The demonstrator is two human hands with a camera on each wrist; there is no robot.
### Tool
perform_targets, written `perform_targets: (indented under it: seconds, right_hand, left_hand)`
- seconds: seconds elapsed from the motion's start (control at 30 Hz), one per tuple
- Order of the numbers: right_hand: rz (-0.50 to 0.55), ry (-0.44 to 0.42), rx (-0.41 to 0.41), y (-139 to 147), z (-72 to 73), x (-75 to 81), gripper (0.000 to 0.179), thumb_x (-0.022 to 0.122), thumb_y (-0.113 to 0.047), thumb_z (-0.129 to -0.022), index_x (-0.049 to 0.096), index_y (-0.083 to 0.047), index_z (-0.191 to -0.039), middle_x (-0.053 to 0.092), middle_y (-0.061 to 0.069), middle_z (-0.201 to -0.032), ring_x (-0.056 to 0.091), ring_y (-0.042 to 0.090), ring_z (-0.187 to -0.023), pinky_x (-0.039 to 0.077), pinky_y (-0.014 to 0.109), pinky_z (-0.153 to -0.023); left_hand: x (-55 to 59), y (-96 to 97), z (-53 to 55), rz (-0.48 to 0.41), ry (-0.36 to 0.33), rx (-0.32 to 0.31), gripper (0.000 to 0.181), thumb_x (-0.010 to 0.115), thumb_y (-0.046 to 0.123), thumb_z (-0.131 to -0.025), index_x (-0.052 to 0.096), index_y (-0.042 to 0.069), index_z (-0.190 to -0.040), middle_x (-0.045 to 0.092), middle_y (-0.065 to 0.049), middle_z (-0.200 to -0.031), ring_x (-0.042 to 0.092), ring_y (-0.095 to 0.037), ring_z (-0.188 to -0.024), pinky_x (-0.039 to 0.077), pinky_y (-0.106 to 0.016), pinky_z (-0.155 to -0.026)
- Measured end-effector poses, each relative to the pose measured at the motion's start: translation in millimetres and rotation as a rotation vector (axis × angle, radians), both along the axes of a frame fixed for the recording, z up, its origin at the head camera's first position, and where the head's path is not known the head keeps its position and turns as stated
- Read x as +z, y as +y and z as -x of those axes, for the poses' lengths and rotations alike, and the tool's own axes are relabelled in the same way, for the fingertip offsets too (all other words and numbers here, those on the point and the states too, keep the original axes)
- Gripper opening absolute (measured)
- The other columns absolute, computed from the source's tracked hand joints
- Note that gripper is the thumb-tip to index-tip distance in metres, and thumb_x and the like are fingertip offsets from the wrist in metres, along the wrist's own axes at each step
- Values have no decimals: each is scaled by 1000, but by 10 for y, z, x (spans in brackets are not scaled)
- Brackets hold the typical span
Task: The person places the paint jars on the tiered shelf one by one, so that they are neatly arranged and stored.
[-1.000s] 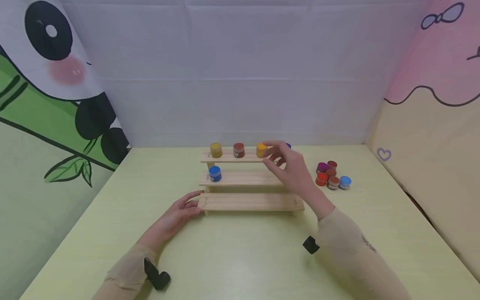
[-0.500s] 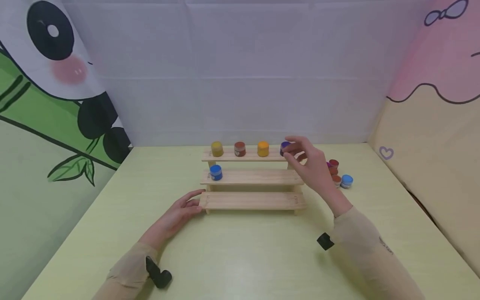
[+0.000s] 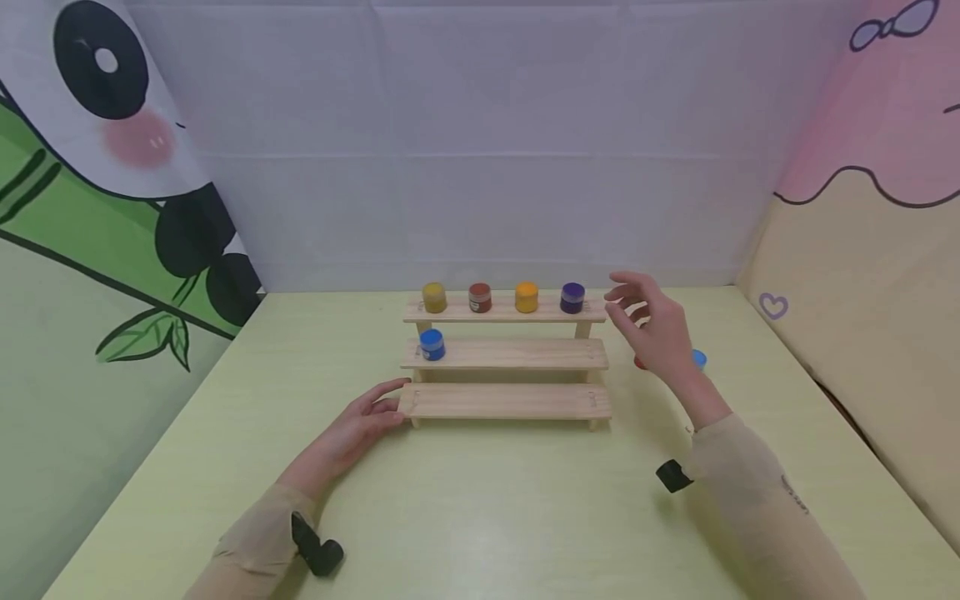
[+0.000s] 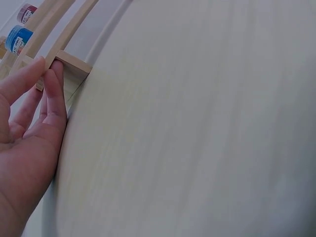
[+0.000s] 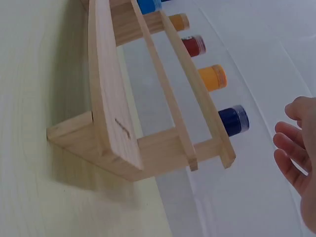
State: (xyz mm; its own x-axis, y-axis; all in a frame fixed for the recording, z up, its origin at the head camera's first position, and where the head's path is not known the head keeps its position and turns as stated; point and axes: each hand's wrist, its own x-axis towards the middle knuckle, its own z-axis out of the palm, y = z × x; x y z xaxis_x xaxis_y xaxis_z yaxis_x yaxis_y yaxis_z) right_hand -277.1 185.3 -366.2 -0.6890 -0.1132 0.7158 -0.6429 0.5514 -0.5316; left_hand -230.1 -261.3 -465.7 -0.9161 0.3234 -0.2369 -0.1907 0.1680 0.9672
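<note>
A three-tier wooden rack (image 3: 506, 402) stands on the table. Its top tier bears a row of small paint jars: a yellow jar (image 3: 434, 297), a brownish-red jar (image 3: 480, 297), an orange jar (image 3: 527, 297) and a dark blue jar (image 3: 572, 298). At the left end of the middle tier sits a blue jar (image 3: 431, 344). My left hand (image 3: 360, 429) pinches the rack's lower left end, thumb above and fingers around the end in the left wrist view. Just right of the top tier, my right hand (image 3: 656, 329) hovers with loosely bent fingers and holds nothing.
Behind my right hand is a group of loose jars, mostly hidden; a light blue jar (image 3: 700, 358) and a red jar (image 3: 640, 362) peek out. A pale cloth backdrop (image 3: 480, 167) rises behind the table (image 3: 465, 517), with printed cloth at both sides.
My right hand has moved right, from beside the orange jar, past the dark blue jar, to off the rack's end. The dark blue jar is now fully uncovered. My left hand keeps its place.
</note>
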Motion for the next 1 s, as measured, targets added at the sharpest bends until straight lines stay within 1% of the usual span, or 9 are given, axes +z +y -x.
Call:
perform_targets:
  seconds: [0.23,0.3,0.5,0.6,0.7,0.8,0.87,0.93,1.0]
  right_hand:
    - [13,-71,-60,176,130,-193,41,65,-6,-93,56,-9,-133,72,12,-106,54,-11,-90,44,7,-73]
    - [13,-91,-81,219,150,-234,42,65,-7,-93,55,-10,-134,71,12,-109,56,-5,-91,43,7,-74]
    - [9,-125,-112,355,217,-363,43,66,-7,-93,54,-9,-134,68,13,-116,62,23,-96,43,7,-74]
    - [7,-120,-114,418,250,-424,43,66,-5,-92,55,-8,-134,67,15,-117,62,28,-99,44,10,-75]
    - [-2,-123,-116,469,273,-484,43,66,-5,-92,54,-6,-134,66,16,-118,60,30,-102,43,12,-78]
    - [-4,-149,-123,515,286,-548,44,65,-6,-92,54,-5,-135,65,16,-121,57,26,-105,41,12,-82]
    - [-1,-174,-136,544,295,-592,45,65,-8,-92,54,-6,-136,64,16,-123,54,17,-106,42,12,-85]
    - [9,-202,-149,574,301,-635,47,65,-9,-93,53,-7,-138,63,15,-125,49,7,-106,44,16,-86]
    - [11,-218,-160,599,309,-671,48,65,-10,-93,53,-8,-139,62,14,-127,46,1,-104,47,22,-87]
  left_hand:
    - [-7,1,6,-2,-5,9,68,61,22,-97,28,20,-155,53,-11,-143,57,-9,-120,42,-19,-99]
    - [-7,1,6,-4,-3,12,67,62,21,-97,28,20,-155,53,-11,-142,57,-10,-120,42,-19,-99]
    - [-6,4,-1,-2,-2,11,68,62,22,-97,29,20,-155,54,-9,-141,57,-10,-121,41,-19,-100]
    - [-7,5,1,-2,-3,11,68,62,23,-97,29,21,-155,54,-10,-141,57,-11,-121,41,-19,-100]
    - [-6,3,3,-1,-4,10,67,62,23,-97,29,21,-155,53,-10,-142,56,-11,-122,40,-20,-101]
    - [-3,0,4,-2,-8,7,68,62,23,-97,28,21,-155,53,-10,-142,56,-11,-123,40,-20,-102]
    - [-3,-1,6,-4,-9,7,68,62,24,-97,29,21,-155,53,-10,-142,56,-12,-123,40,-21,-103]
    - [-4,-3,7,-3,-12,4,68,62,24,-97,28,22,-155,52,-10,-143,56,-12,-124,39,-22,-103]
    - [-6,-3,5,0,-12,5,68,62,25,-97,29,22,-155,52,-10,-143,56,-12,-124,39,-22,-104]
